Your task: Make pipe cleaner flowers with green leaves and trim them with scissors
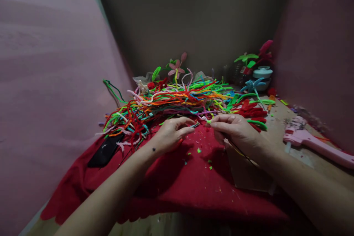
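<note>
My left hand [174,131] is closed, with thumb and fingers around a small metal tool [195,125]. Only its thin tip shows, so its kind cannot be told. Facing it, my right hand [235,127] pinches a small bundle of white and green pipe cleaner ends [206,119]. A thin dark stem [242,151] runs back beneath that palm. Just beyond both hands lies a big heap of coloured pipe cleaners [171,99]. Green and white fluff scraps [199,151] are scattered on the red cloth [190,184] below.
A black phone [103,151] rests at the left. On the right lie a pink glue gun [312,138], red pipe cleaner petals [250,110] and a blue pipe cleaner flower [253,85] beside a jar with a pale lid [262,72]. A pink flower [176,68] stands behind the heap.
</note>
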Demonstrator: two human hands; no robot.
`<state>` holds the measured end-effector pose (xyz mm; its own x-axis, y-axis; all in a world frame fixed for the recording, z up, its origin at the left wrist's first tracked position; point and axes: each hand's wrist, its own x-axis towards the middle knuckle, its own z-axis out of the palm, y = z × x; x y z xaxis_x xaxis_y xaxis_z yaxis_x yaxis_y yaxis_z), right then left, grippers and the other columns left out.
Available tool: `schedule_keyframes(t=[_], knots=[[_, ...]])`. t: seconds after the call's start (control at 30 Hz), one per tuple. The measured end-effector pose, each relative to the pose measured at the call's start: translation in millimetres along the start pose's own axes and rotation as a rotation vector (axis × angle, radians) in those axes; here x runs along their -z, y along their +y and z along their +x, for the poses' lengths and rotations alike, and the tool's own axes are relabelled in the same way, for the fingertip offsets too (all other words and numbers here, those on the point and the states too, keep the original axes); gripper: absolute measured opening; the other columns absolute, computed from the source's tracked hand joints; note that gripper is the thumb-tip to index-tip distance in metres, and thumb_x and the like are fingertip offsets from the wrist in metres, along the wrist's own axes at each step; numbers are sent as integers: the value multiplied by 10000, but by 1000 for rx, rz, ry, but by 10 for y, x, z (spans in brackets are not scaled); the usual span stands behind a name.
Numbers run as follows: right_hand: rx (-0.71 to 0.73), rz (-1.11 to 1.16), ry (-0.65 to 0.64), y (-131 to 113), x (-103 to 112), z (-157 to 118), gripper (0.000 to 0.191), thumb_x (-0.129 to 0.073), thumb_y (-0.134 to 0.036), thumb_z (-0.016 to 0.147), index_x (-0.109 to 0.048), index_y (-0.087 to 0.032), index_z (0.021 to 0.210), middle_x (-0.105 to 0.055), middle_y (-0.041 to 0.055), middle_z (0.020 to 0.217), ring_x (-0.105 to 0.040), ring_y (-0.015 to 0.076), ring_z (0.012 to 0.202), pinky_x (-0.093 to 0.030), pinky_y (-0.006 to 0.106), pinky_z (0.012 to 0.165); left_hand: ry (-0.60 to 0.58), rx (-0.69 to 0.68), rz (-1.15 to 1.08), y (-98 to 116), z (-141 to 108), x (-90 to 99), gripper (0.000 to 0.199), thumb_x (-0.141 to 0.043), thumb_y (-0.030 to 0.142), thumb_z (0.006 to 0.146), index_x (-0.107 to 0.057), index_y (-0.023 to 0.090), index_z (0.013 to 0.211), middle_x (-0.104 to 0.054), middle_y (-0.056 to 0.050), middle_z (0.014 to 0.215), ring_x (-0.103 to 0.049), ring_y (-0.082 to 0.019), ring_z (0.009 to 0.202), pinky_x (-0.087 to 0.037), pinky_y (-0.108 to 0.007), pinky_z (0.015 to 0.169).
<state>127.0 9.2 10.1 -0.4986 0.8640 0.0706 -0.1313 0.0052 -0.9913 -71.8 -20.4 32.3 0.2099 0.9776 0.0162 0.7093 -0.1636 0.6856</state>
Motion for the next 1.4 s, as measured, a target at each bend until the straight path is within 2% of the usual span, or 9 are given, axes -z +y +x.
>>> schedule_keyframes(t=[0.07,0.13,0.3,0.43,0.6,1.03,1.17,1.27,1.4], knots=[[59,8,3,-3,-15,-14,210,-605,-256,740,-544,-144,573,-499,-35,442,-426,56,384,-322,184,399,15,56,-500,121,21,-168,271,-561,348,756,-600,167,954,-566,22,686,-453,-58,492,-359,-200,486],[82,45,10,14,-20,-14,206,-618,-267,740,-555,-142,588,-515,-29,468,-441,65,408,-337,196,415,66,47,-839,203,50,-321,258,-650,343,684,-600,157,856,-516,48,614,-410,-41,446,-329,-190,443],[73,109,32,67,-29,6,197,-643,-274,727,-559,-141,609,-528,-30,467,-422,63,389,-316,199,395,145,84,-1156,258,130,-481,227,-733,258,598,-584,130,712,-483,58,524,-407,-28,418,-308,-169,421],[57,118,41,91,-44,7,219,-648,-295,727,-548,-144,604,-514,-35,449,-405,60,374,-292,195,380,119,120,-1194,274,149,-440,217,-723,252,617,-588,108,708,-488,47,519,-390,-19,396,-300,-162,400],[-20,179,-46,88,-51,-10,270,-616,-317,754,-518,-146,570,-513,-30,456,-396,56,355,-272,193,364,91,84,-1230,284,153,-386,223,-707,250,648,-613,102,786,-505,32,556,-421,-28,437,-326,-158,415],[22,78,-21,56,-83,-22,229,-587,-259,770,-541,-136,583,-481,-46,416,-383,46,356,-271,182,367,2,48,-1278,188,195,-401,198,-685,240,684,-635,103,818,-507,32,513,-424,-28,418,-327,-151,418],[33,60,-17,62,-84,-34,232,-597,-283,768,-548,-136,595,-480,-45,435,-393,52,378,-294,191,384,34,75,-1278,198,170,-383,198,-694,221,667,-613,127,820,-552,25,579,-426,-22,416,-330,-149,415],[6,61,-21,72,-91,-46,224,-604,-294,760,-545,-143,605,-481,-46,440,-385,56,368,-277,197,373,72,76,-1260,198,163,-398,165,-700,210,655,-565,139,718,-527,39,561,-427,-24,425,-332,-148,427],[-22,105,-39,64,-97,-57,220,-588,-304,768,-542,-154,614,-498,-46,449,-387,54,359,-258,190,358,58,80,-1171,167,170,-392,183,-686,242,665,-557,143,749,-492,47,578,-407,-22,441,-319,-151,447]])
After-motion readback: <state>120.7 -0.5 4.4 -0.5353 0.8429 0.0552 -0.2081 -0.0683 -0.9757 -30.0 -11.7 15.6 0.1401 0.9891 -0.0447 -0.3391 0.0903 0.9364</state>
